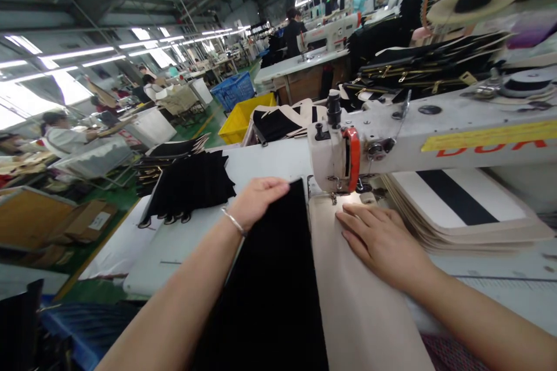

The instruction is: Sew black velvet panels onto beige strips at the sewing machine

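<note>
My left hand (262, 200), with a bracelet at the wrist, pinches the far corner of a long black fabric panel (274, 284). That panel hangs down toward me along the left edge of a beige fabric panel (352, 301). Spread flat, my right hand (376, 237) presses on the beige panel just right of the presser foot (334, 199). The far end of the beige panel lies under the head of the white sewing machine (328, 151). Whether the needle is in the fabric cannot be seen.
Black pieces (191, 185) are piled left of the machine. Beige panels with a black stripe (470, 203) are stacked at right, under the machine arm. Behind stand a yellow crate (243, 116), a blue basket (234, 90) and black zippered pieces (418, 69). Other people work farther off.
</note>
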`<state>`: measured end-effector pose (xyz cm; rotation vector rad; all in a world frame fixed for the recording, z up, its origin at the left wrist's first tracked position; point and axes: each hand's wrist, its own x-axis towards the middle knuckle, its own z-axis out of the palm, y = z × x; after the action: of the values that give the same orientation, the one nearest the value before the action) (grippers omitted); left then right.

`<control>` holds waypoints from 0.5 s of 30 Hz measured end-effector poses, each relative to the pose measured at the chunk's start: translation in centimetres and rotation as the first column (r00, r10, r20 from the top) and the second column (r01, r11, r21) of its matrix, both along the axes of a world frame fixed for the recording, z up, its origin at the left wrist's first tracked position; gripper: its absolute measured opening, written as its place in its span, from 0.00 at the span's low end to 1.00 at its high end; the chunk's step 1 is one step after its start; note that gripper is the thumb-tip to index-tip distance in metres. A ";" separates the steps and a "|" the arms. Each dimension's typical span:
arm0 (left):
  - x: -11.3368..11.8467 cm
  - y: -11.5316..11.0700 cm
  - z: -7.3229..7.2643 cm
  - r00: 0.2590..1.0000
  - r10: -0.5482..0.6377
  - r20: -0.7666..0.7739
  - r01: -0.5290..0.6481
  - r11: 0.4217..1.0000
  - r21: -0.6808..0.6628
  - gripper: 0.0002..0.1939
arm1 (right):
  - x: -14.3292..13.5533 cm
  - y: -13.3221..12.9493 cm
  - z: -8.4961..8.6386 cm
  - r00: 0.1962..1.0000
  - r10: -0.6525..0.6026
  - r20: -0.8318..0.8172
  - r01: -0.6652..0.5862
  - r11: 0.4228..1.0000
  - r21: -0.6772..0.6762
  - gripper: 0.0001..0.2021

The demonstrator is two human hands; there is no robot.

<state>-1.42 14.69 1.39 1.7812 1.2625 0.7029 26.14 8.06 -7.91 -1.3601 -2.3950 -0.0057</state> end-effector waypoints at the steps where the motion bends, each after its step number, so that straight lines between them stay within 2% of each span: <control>1: 1.5 -0.2 -1.2 0.994 -0.073 -0.081 0.074 0.997 0.005 0.14 | 0.0 0.0 0.0 1.000 0.001 0.002 -0.001 1.000 0.002 0.18; 3: 4.5 -0.6 -3.9 0.968 -0.107 -0.229 0.126 0.990 0.069 0.09 | 0.1 -0.1 0.1 1.000 0.001 0.005 -0.001 1.000 0.003 0.18; 6: 7.4 -0.8 -6.6 0.943 0.019 -0.333 0.062 0.971 0.231 0.07 | 0.2 0.0 0.0 1.000 -0.005 0.007 0.005 1.000 -0.003 0.19; 8: 8.1 -0.5 -7.2 0.934 0.034 -0.355 0.075 0.954 0.289 0.04 | 0.2 0.0 0.1 1.000 -0.001 0.013 0.001 1.000 -0.008 0.19; 15: 8.1 0.8 -7.0 0.926 0.055 -0.373 0.075 0.943 0.325 0.03 | -0.1 0.0 0.4 0.999 -0.001 0.046 0.001 1.000 -0.008 0.23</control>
<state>6.70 15.53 -5.59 2.2855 1.4479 0.6120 26.04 8.03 -7.53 -1.3792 -2.4347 -0.0286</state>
